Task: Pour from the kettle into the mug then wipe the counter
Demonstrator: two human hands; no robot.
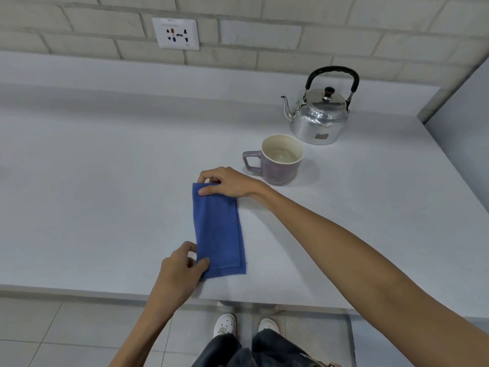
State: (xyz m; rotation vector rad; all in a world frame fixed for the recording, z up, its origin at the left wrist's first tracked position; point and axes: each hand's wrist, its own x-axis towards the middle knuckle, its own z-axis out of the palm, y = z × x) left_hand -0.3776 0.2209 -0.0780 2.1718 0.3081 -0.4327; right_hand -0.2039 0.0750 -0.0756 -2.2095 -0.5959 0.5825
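A folded blue cloth (218, 231) lies flat on the pale grey counter (105, 181), its long side running away from me. My right hand (227, 182) pinches the cloth's far end. My left hand (182, 268) pinches the near left corner. A purple mug (277, 165) with a cream inside holds liquid and stands just beyond my right hand, its handle pointing left. The shiny metal kettle (320, 117) with a black handle stands upright behind the mug, spout to the left.
A wall socket (176, 34) sits on the brick backsplash at the back. A grey panel (460, 123) closes off the counter's right end. The counter's front edge runs just below my left hand, with floor tiles and my shoes beneath.
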